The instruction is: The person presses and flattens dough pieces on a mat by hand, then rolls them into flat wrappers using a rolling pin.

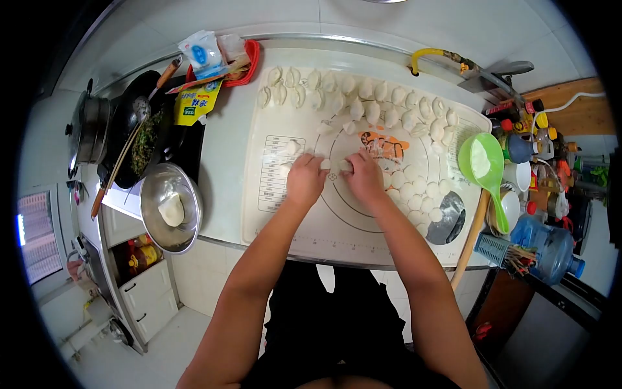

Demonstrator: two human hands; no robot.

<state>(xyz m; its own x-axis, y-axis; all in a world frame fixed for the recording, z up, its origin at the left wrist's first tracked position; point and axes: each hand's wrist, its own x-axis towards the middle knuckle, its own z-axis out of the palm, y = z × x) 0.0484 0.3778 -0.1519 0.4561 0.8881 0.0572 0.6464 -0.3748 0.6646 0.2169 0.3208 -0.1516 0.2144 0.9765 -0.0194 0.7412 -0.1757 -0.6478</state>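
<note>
Both hands are over the printed pastry mat (304, 236), a small gap between them. My left hand (306, 180) is closed, with a small pale piece of dough (325, 165) at its fingertips. At the fingertips of my right hand (364, 174), also closed, is another small piece of dough (346, 166). Beyond them, rows of filled dumplings (372, 111) lie along the mat's far side. Several flattened dough pieces (414, 192) are spread to the right of my right hand. More dough (293, 147) rests just beyond my left hand.
At left stands a steel bowl (188, 227) with a dough lump (172, 209), beside a wok (123, 123). A green scoop (497, 207) with flour and a wooden rolling pin (472, 240) lie at right, near bottles, bowls and a blue water jug (551, 240).
</note>
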